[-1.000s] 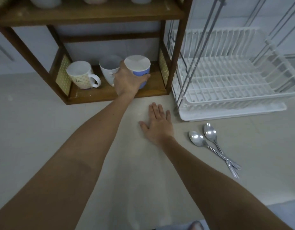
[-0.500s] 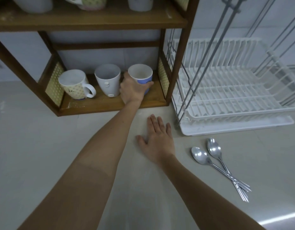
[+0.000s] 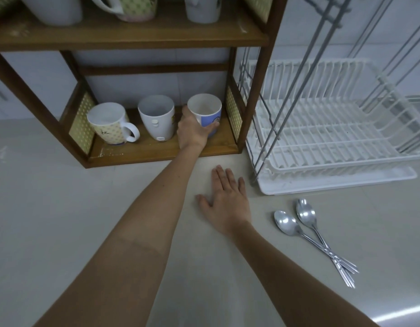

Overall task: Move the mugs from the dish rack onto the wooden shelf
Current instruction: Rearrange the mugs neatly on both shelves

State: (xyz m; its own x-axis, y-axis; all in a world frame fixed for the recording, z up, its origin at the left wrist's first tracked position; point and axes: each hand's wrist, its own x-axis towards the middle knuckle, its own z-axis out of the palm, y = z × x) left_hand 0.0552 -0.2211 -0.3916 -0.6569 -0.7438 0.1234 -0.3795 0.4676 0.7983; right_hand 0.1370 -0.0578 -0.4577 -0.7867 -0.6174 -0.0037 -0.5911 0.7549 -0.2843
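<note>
Still, as before, left hand (image 3: 192, 135) clasps the glossy round blue mug (image 3: 210, 112). Right hand (image 3: 228, 201) lies flat, fingers relaxed on smooth countertop (image 3: 62, 220).

On the brown wooden shelf (image 3: 157, 149) are seen a blue spiral-printed mug (image 3: 210, 118), a white mug (image 3: 157, 121) and a yellow-patterned mug (image 3: 107, 128).

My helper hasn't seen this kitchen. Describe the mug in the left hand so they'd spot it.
Start at the brown wooden shelf beside the white plastic dish rack. On its lowest board, the white ceramic mug stands rightmost of three. Only it has a blue spiral-printed side.
</note>
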